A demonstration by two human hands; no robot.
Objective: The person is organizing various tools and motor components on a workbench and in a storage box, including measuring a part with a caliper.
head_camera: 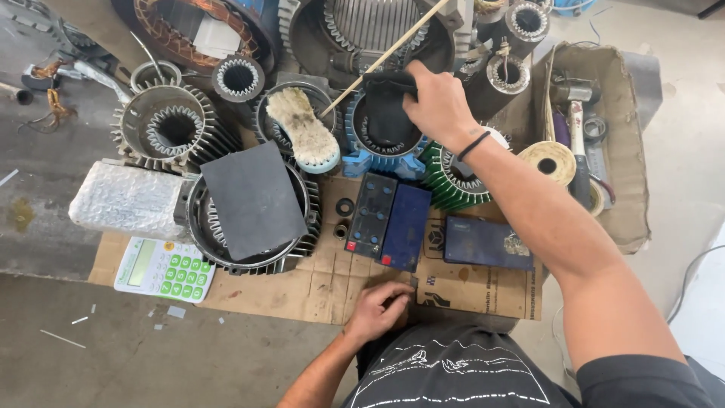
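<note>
My right hand [438, 102] reaches forward and grips a black flat tool [385, 106] resting on a blue motor stator housing [377, 143]. A thin wooden stick [385, 54] slants past just above the hand. My left hand [377, 308] rests curled on the brown cardboard sheet [317, 279] near my lap, fingers closed; whether it holds something small is not visible. Between the hands lie two dark blue rectangular batteries [389, 223] and a third one [483, 243] to the right.
Several grey finned stator housings [170, 128] crowd the back and left; one carries a dark square sheet [253, 198], another a worn white sandal [310, 132]. A green-keyed calculator [162, 270], a green stator [453, 185], tape rolls [550, 161] and a cardboard box of tools [604, 136] lie around.
</note>
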